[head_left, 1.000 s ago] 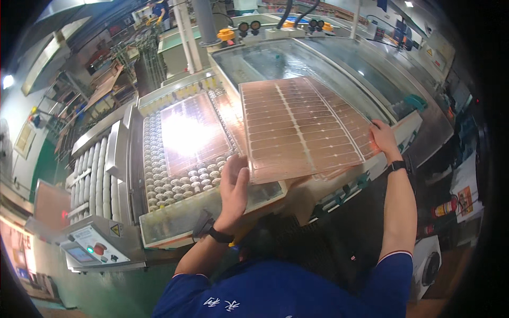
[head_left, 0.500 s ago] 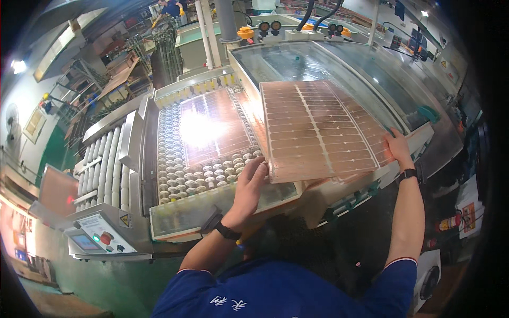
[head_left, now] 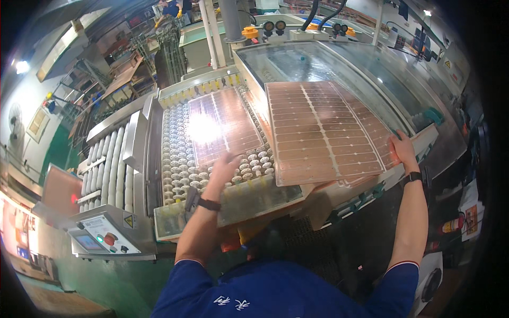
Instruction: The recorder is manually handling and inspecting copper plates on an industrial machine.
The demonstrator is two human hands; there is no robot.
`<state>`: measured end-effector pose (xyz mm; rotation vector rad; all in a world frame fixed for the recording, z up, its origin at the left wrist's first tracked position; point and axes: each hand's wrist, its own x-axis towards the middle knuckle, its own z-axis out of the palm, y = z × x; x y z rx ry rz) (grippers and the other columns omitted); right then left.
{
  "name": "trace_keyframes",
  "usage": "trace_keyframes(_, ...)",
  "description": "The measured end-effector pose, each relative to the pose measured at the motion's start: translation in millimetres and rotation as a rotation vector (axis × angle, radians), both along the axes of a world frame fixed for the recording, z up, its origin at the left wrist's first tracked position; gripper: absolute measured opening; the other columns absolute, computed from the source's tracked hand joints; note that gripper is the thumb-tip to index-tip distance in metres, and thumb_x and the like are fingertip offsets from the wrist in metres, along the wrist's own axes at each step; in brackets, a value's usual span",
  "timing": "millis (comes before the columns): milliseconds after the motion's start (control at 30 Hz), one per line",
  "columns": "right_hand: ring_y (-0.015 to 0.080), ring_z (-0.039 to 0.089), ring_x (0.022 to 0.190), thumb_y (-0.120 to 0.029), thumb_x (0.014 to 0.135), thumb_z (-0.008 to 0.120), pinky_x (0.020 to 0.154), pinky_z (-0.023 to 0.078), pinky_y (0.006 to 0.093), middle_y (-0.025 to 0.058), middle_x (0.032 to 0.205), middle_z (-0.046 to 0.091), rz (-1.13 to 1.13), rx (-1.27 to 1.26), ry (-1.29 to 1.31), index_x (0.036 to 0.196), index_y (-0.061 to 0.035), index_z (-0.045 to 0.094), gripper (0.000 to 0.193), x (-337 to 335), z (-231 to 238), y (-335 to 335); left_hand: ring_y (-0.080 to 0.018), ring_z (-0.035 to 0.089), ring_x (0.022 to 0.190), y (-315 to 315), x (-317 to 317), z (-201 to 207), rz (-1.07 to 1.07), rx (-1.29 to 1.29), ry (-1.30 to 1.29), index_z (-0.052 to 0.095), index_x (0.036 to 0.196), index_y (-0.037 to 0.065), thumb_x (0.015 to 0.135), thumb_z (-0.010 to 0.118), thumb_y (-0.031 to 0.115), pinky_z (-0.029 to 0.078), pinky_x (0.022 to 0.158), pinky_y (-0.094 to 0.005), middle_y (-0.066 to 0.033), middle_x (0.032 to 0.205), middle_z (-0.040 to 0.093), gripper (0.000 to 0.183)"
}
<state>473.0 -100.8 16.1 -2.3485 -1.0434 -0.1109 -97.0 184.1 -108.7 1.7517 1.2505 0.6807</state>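
Left hand (head_left: pixel 226 167) is shifting left, leaving the near corner of the big copper-coloured sheet (head_left: pixel 302 143) where it was a moment ago; now showing at the near edge of a second sheet (head_left: pixel 241 127). Its fingers are blurring; cannot tell whether touching or gripping. Right hand (head_left: pixel 404 150) is still gripping the big sheet's right edge. Big sheet is lying over the near left of a glass-topped tank (head_left: pixel 286 55), broad pale stripe running away from the person, leaning left; long axis hard to tell. Second sheet is lying on white wheels (head_left: pixel 175 183). Farther left, pale rollers (head_left: pixel 110 164) are sitting behind a control box (head_left: pixel 98 236).
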Motion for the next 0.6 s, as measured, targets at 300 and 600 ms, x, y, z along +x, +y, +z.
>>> trace_keyframes(300,0.0381,0.063,0.113,-0.04,0.09,0.059,0.095,0.046,0.0388,0.0249,0.118,0.067,-0.025,-0.04,0.155,0.131,0.0028,0.058,0.059,-26.8,22.2,10.2,-0.0415,0.058,0.106,98.9,-71.1,-67.9,0.072,0.457,0.563,0.065,0.111,-0.003,0.084,0.066,0.031,0.048,0.094,-0.048,-0.0256,0.111,0.062,0.043)
trace_keyframes(600,0.0334,0.066,0.107,-0.041,0.091,0.059,0.091,0.048,0.037,0.0219,0.113,0.069,-0.012,0.012,0.152,0.133,0.0018,0.057,0.06,-17.8,14.3,4.4,-0.041,0.06,0.102,79.8,-49.7,-50.8,0.052,0.398,0.577,0.063,0.096,-0.001,0.085,0.066,0.03,0.05,0.088,-0.0484,-0.0219,0.106,0.062,0.032)
